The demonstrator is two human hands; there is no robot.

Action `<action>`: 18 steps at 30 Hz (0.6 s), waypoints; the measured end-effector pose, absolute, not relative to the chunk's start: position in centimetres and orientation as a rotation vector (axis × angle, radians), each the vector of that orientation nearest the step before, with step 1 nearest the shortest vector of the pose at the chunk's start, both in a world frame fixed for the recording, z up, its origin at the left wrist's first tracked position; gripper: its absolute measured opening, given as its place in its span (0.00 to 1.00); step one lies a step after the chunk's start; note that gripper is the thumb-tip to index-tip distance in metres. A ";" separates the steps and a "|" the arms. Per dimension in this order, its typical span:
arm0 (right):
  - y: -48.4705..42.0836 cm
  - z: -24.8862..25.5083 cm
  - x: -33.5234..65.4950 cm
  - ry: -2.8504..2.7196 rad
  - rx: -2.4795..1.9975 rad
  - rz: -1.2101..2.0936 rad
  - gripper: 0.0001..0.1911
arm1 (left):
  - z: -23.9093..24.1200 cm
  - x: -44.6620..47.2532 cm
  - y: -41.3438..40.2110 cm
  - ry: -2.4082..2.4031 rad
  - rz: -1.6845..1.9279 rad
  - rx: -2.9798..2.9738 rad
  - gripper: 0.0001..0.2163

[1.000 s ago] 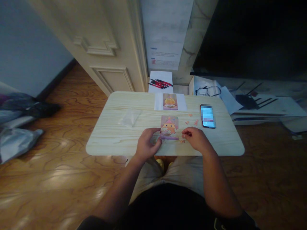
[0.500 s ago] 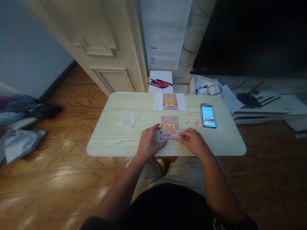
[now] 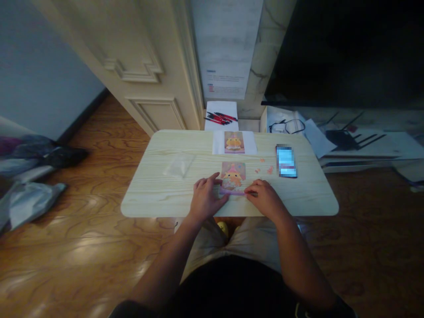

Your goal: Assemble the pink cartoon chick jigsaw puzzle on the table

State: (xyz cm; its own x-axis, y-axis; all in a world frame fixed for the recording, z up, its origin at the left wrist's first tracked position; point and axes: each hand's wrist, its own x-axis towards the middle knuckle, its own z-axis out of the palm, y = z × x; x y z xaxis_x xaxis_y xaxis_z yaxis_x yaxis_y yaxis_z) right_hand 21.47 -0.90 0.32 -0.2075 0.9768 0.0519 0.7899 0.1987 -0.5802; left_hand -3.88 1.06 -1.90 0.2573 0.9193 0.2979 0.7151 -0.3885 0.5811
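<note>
A small jigsaw puzzle [image 3: 233,170] with a pink-hatted cartoon figure lies flat near the table's front; its lower part looks greyish and its bottom edge is purple. My left hand [image 3: 207,198] rests at its left side, fingers and thumb apart, touching the left edge and lower corner. At the lower right corner, my right hand [image 3: 265,198] has thumb and fingertips pinched together; whatever is between them is too small to make out. To the right of the puzzle lie loose puzzle pieces [image 3: 270,170]. Behind it, a printed picture [image 3: 233,142] of the same figure lies on white paper.
A phone [image 3: 286,161] with a lit screen lies on the table [image 3: 152,194] at the right. A clear plastic bag [image 3: 179,166] is at the left. Beyond the back edge are red and black pens [image 3: 220,118] on paper, a white box with a cable, and a black router [image 3: 342,139].
My right hand has shifted slightly left and down against the puzzle's lower right corner. My left hand stays at the left edge. The camera view has tilted a little.
</note>
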 end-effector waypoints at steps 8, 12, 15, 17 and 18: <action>-0.9 0.7 21.4 -2.060 -1.645 0.596 0.05 | -1.9 -3.9 0.9 1.525 0.912 2.175 0.37; -0.8 0.8 22.3 -2.014 -1.622 0.592 0.04 | -1.5 -4.8 0.5 1.463 1.076 1.993 0.30; -0.7 0.7 22.9 -1.964 -1.616 0.572 0.05 | -0.8 -6.4 0.6 1.299 1.196 1.774 0.21; -0.6 0.7 22.9 -1.944 -1.601 0.567 0.06 | -0.1 -7.7 1.0 1.202 1.207 1.681 0.16; -0.6 0.7 22.8 -1.940 -1.589 0.573 0.07 | 0.2 -8.4 1.1 1.189 1.207 1.652 0.16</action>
